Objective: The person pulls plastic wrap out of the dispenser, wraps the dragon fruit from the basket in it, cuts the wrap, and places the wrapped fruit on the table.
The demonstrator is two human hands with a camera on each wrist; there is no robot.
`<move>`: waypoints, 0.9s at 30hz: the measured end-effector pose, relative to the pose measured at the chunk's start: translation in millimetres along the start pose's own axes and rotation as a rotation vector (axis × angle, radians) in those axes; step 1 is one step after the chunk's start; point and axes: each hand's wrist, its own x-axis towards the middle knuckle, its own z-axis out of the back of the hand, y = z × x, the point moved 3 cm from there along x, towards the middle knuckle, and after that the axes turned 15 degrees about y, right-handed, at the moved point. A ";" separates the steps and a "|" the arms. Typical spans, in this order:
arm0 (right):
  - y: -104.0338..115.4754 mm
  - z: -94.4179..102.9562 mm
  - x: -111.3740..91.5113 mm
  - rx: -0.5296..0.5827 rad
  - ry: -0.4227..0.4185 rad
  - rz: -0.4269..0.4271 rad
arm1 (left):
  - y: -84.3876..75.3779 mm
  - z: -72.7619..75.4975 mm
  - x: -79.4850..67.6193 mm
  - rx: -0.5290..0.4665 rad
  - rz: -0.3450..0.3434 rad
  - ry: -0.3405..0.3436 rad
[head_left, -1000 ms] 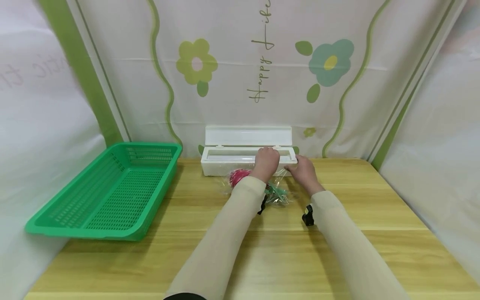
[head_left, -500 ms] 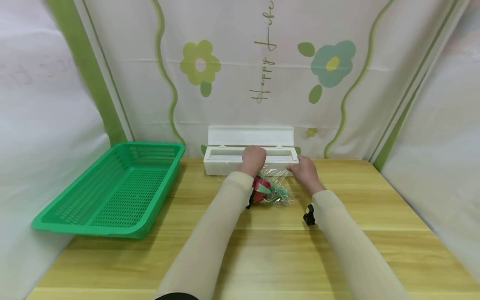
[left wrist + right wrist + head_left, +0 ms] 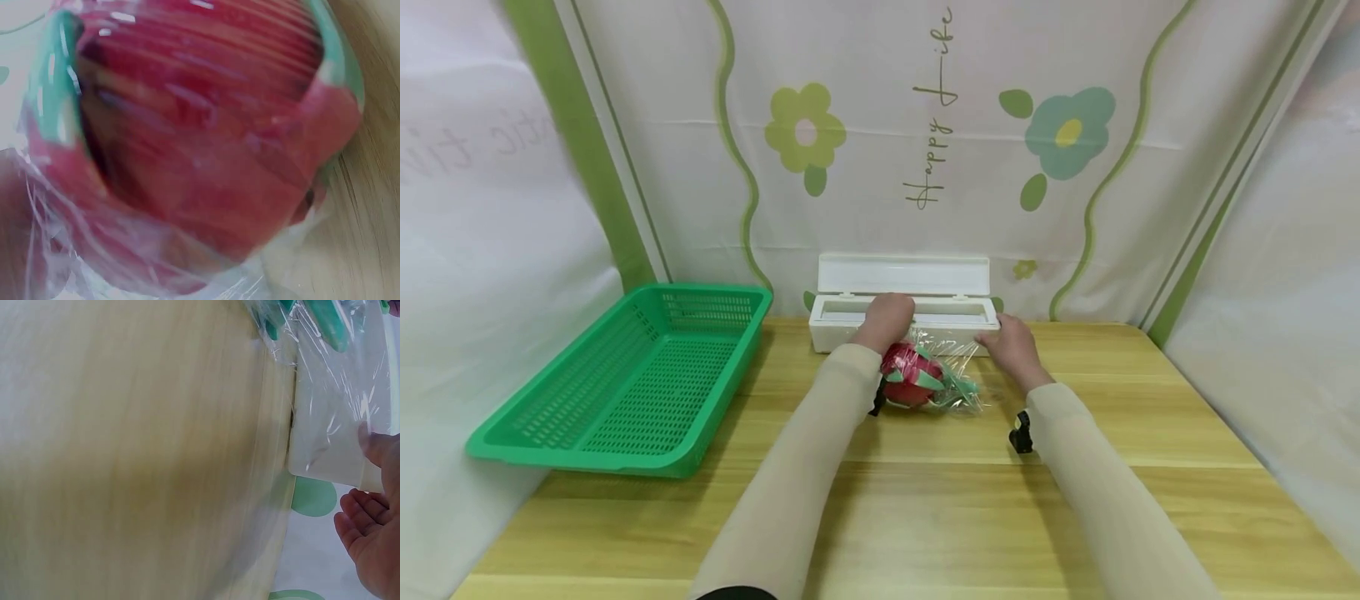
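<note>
The box [image 3: 835, 337] stands on the table [image 3: 940, 517], its raised lid [image 3: 902, 276] along its back and the printed curtain [image 3: 865, 183] behind it. Left of the box, and reaching nearer the person, is the basket [image 3: 587, 461]. Just before the box is the film-wrapped fruit [image 3: 912, 385]; at its right end, the right hand [image 3: 1015, 350].

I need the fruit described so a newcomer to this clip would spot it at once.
On the wooden table, near the far edge, stands a long white box with its lid up. Just in front of it is a round fruit under clear film. Unlike that box or the green basket, it is bright red with green-tipped flaps.
</note>
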 end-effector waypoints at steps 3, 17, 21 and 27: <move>1.4 0.4 0.3 0.002 0.000 0.009 | 4.8 0.3 -2.2 -0.002 -0.001 0.006; 2.5 4.2 -2.4 0.022 0.017 -0.002 | 40.7 -11.9 -8.6 -0.045 0.039 0.010; 2.1 5.6 -2.7 0.023 0.023 0.001 | 55.5 -16.0 -13.6 -0.093 0.038 0.020; 4.0 2.3 -1.4 -0.005 0.020 0.002 | 65.8 -19.8 -21.5 -0.116 0.015 0.003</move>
